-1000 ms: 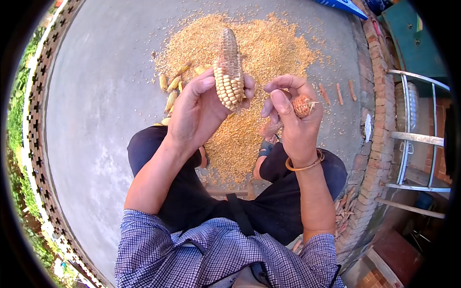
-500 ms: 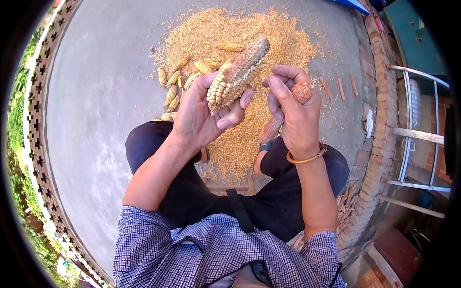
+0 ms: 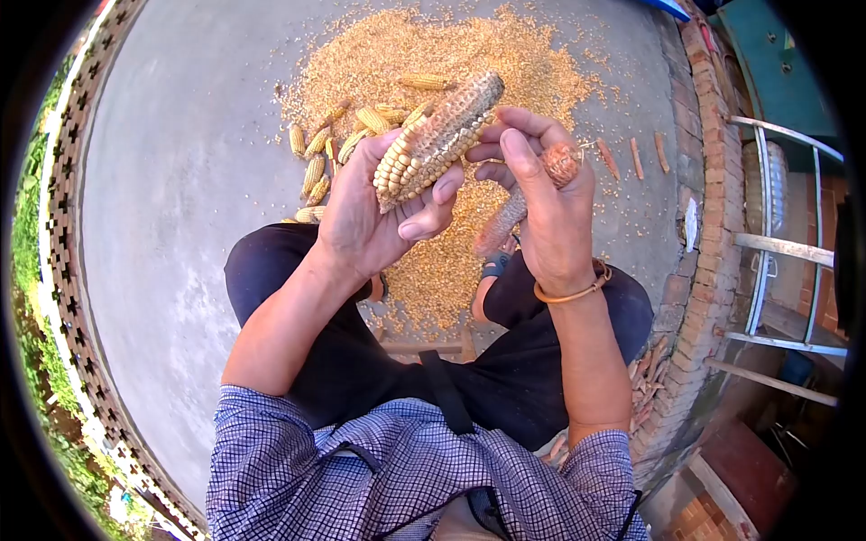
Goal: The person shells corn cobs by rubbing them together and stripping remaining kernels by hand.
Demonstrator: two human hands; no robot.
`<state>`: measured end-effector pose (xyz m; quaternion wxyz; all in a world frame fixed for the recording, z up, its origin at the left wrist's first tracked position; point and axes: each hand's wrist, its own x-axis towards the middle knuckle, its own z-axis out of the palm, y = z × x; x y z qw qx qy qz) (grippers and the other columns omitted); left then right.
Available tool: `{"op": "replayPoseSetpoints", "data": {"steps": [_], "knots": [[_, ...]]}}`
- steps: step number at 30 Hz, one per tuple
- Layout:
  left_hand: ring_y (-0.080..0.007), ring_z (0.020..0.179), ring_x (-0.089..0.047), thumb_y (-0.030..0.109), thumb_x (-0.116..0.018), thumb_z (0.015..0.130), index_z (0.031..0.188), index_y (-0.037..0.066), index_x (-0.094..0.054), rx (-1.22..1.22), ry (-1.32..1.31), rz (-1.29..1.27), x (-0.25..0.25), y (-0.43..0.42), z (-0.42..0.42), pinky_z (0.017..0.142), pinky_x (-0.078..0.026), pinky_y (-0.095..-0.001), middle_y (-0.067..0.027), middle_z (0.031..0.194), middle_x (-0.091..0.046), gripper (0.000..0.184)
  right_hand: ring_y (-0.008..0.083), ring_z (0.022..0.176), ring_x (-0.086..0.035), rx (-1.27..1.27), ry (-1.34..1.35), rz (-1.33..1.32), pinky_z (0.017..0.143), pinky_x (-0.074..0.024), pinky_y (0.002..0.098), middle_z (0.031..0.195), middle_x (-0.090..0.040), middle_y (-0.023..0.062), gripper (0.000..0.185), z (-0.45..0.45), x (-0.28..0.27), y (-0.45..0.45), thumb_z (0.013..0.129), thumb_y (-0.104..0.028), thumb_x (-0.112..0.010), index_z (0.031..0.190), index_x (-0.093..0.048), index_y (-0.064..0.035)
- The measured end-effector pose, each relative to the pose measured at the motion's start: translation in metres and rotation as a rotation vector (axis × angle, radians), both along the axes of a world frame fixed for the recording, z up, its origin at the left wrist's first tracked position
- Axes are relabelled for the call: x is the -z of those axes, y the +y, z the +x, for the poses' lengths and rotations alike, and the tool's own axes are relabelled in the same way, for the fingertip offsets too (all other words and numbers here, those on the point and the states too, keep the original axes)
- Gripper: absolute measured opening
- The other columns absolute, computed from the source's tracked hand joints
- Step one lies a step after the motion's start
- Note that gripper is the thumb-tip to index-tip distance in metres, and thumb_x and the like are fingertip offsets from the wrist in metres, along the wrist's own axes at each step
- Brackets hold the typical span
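Observation:
My left hand (image 3: 374, 198) is closed around a partly shelled ear of corn (image 3: 437, 144). Pale yellow kernels cover its lower left end, while the upper end is mostly bare. In my right hand (image 3: 546, 203) is a bare reddish corn cob (image 3: 502, 225); its broken end sticks out between thumb and palm, and the other end points down to the left. The right fingertips are close to the ear's right side; whether they touch it I cannot tell. Loose corn kernels (image 3: 379, 54) lie in a wide heap on the ground beyond and beneath both hands.
Several unshelled ears of corn (image 3: 314, 171) lie at the heap's left edge. Bare cobs (image 3: 637, 158) are scattered to the right, with more piled by the low brick edging (image 3: 708, 225). A metal frame (image 3: 785, 248) stands at right. Grey concrete (image 3: 171, 180) extends left.
My right fingers have moved left, closer to the ear of corn. The left hand keeps its hold, and the whole view has shifted slightly.

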<state>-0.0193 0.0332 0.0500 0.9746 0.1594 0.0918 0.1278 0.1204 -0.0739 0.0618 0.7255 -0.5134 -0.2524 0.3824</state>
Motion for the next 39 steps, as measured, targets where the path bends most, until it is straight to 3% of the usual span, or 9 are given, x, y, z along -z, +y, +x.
{"op": "replayPoseSetpoints", "data": {"steps": [8, 11, 20, 24, 27, 30, 33, 37, 39], "knots": [[-0.0109, 0.070, -0.054, 0.030, -0.050, 0.100, 0.115, 0.000, -0.057, -0.181, 0.159, 0.273, 0.004, -0.006, 0.002, 0.058, -0.044, -0.0237, -0.0072, 0.092, -0.061, 0.034, 0.0252, 0.114, -0.058, -0.039, 0.016, 0.013, 0.101, -0.0467, 0.0397, 0.124, -0.056, 0.0197, 0.042, -0.005, 0.002, -0.001, 0.098, -0.012, -0.053, 0.134, -0.041, 0.0065], [-0.0079, 0.080, -0.056, 0.029, -0.057, 0.098, 0.115, 0.001, -0.058, -0.173, 0.191, 0.369, 0.001, -0.005, 0.002, 0.065, -0.046, -0.0248, -0.0019, 0.095, -0.061, 0.032, 0.0207, 0.118, -0.055, -0.009, 0.045, 0.054, 0.097, -0.0466, 0.0297, 0.128, -0.055, 0.0198, 0.058, -0.012, 0.007, 0.002, 0.095, -0.018, -0.062, 0.137, -0.036, 0.0107], [-0.0067, 0.091, -0.053, 0.029, -0.064, 0.094, 0.122, -0.001, -0.049, -0.134, 0.375, 0.825, 0.002, -0.017, 0.003, 0.077, -0.045, -0.0243, -0.0044, 0.100, -0.058, 0.043, 0.0234, 0.124, -0.050, -0.007, 0.073, 0.090, 0.104, -0.0416, 0.0372, 0.133, -0.051, 0.0183, 0.056, -0.017, -0.004, 0.006, 0.099, -0.015, -0.051, 0.144, -0.026, 0.0066], [-0.0116, 0.095, -0.053, 0.027, -0.055, 0.100, 0.129, -0.004, -0.044, -0.232, 0.398, 1.046, 0.017, -0.026, 0.011, 0.082, -0.045, -0.0271, -0.0087, 0.104, -0.057, 0.044, 0.0257, 0.124, -0.051, 0.033, 0.043, 0.082, 0.104, -0.0420, 0.0380, 0.132, -0.052, 0.0202, 0.057, -0.022, -0.002, 0.010, 0.099, -0.017, -0.051, 0.144, -0.025, 0.0061], [-0.0142, 0.102, -0.053, 0.024, -0.046, 0.103, 0.132, -0.004, -0.042, -0.171, 0.419, 1.000, 0.011, -0.032, 0.010, 0.086, -0.045, -0.0305, -0.0105, 0.111, -0.057, 0.041, 0.0251, 0.122, -0.053, 0.052, 0.045, 0.042, 0.101, -0.0443, 0.0364, 0.132, -0.052, 0.0198, 0.056, -0.023, -0.001, 0.010, 0.099, -0.017, -0.053, 0.143, -0.026, 0.0052], [-0.0314, 0.107, -0.060, 0.017, -0.040, 0.103, 0.137, -0.001, -0.038, -0.240, 0.449, 1.307, 0.013, -0.035, 0.014, 0.089, -0.046, -0.0402, -0.0221, 0.115, -0.059, 0.039, 0.0234, 0.107, -0.062, 0.138, -0.141, 0.011, 0.091, -0.0498, 0.0326, 0.117, -0.061, 0.0179, 0.050, -0.023, 0.011, 0.016, 0.098, -0.015, -0.055, 0.138, -0.034, 0.0042], [-0.0438, 0.106, -0.058, 0.011, -0.041, 0.100, 0.142, 0.001, -0.030, -0.214, 0.553, 1.547, 0.012, -0.039, 0.014, 0.087, -0.047, -0.0458, -0.0291, 0.112, -0.058, 0.045, 0.0111, 0.091, -0.060, 0.270, -0.256, -0.098, 0.077, -0.0500, 0.0246, 0.106, -0.060, 0.0101, 0.046, -0.027, 0.019, 0.017, 0.094, -0.015, -0.063, 0.131, -0.042, 0.0030], [-0.0363, 0.102, -0.062, 0.012, -0.042, 0.100, 0.143, -0.002, -0.031, -0.266, 0.514, 1.606, 0.019, -0.046, 0.015, 0.086, -0.048, -0.0432, -0.0251, 0.114, -0.058, 0.046, 0.0113, 0.076, -0.064, 0.419, -0.221, -0.119, 0.070, -0.0498, 0.0241, 0.079, -0.065, 0.0086, 0.026, -0.020, 0.026, 0.028, 0.096, -0.013, -0.059, 0.115, -0.051, 0.0028], [-0.0311, 0.098, -0.063, 0.015, -0.042, 0.102, 0.142, -0.004, -0.034, -0.413, 0.384, 1.474, 0.027, -0.044, 0.020, 0.085, -0.048, -0.0418, -0.0206, 0.114, -0.059, 0.045, 0.0122, 0.077, -0.064, 0.405, -0.269, -0.133, 0.070, -0.0508, 0.0247, 0.083, -0.065, 0.0089, 0.021, -0.016, 0.023, 0.028, 0.097, -0.015, -0.059, 0.109, -0.055, 0.0012]]}}
